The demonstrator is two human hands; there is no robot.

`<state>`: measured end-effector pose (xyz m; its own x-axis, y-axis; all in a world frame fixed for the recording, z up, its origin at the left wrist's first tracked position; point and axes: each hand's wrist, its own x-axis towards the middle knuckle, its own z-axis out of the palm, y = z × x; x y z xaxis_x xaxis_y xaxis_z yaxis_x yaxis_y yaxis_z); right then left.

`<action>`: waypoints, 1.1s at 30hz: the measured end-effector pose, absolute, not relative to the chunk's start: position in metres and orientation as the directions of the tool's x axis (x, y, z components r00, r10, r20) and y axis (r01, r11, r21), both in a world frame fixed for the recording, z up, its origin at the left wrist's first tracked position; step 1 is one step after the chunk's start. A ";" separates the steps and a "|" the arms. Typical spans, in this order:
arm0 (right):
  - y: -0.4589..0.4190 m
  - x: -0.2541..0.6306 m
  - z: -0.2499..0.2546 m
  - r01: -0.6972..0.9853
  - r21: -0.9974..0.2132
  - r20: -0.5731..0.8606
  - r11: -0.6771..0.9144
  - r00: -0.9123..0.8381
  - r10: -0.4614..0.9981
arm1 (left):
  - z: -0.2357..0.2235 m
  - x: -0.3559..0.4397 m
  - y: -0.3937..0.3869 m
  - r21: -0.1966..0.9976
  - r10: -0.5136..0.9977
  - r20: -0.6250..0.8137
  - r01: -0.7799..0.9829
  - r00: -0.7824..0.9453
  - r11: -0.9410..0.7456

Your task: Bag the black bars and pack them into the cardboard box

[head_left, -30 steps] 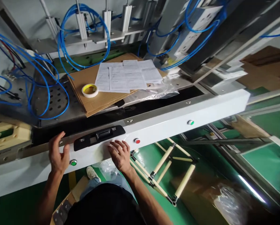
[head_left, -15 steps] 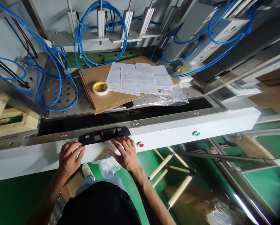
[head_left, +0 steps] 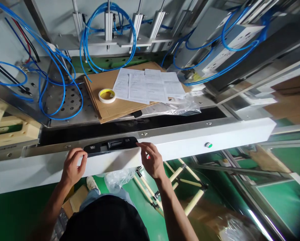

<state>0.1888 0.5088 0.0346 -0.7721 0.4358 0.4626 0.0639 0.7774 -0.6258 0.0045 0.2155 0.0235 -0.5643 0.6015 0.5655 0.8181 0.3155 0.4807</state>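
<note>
A long black plastic trim panel point(head_left: 117, 144) with a raised middle recess and rounded ends lies along the white front rail point(head_left: 185, 144) of the machine. At its left end, the thumb and fingertips of my left hand point(head_left: 73, 166) are closed together on the tip. My right hand point(head_left: 152, 160) pinches the opposite end between thumb and fingers, partly covering a red button point(head_left: 148, 156) on the rail. The panel's underside is hidden.
Behind the rail, cardboard sheets point(head_left: 102, 112) carry printed papers point(head_left: 150, 87) and a tape roll point(head_left: 107, 95). Coiled blue hoses point(head_left: 85, 43) hang around metal cylinders. A green button point(head_left: 208, 145) sits on the rail at right. Below stands a cream pipe frame point(head_left: 193, 202).
My right hand has moved right, from the panel's front edge to its right end, and its spread fingers have closed. My left hand stays at the left end, its fingers drawn closer together.
</note>
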 end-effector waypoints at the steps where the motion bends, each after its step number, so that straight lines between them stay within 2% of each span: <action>1: 0.511 0.187 0.035 0.065 -0.642 0.456 0.764 -0.769 0.448 | 0.024 0.005 0.216 0.495 0.596 0.556 0.807 -0.579 0.322; 9: 0.527 0.165 0.033 0.107 -0.778 0.367 0.619 -0.722 0.586 | 0.027 0.003 0.220 0.588 0.561 0.473 0.717 -0.680 0.373; 21: 0.531 0.192 0.040 0.010 -0.738 0.355 0.675 -0.845 0.400 | 0.029 0.001 0.220 0.614 0.574 0.443 0.699 -0.689 0.367; 25: 0.538 0.186 0.047 0.038 -0.802 0.262 0.596 -0.875 0.407 | 0.031 -0.001 0.219 0.616 0.599 0.416 0.697 -0.684 0.367; 29: 0.539 0.177 0.053 0.133 -0.846 0.141 0.516 -0.878 0.457 | 0.030 -0.003 0.217 0.627 0.620 0.396 0.693 -0.677 0.355; 33: 0.546 0.173 0.051 0.174 -0.871 0.086 0.459 -0.867 0.491 | 0.029 -0.003 0.217 0.632 0.624 0.391 0.690 -0.677 0.353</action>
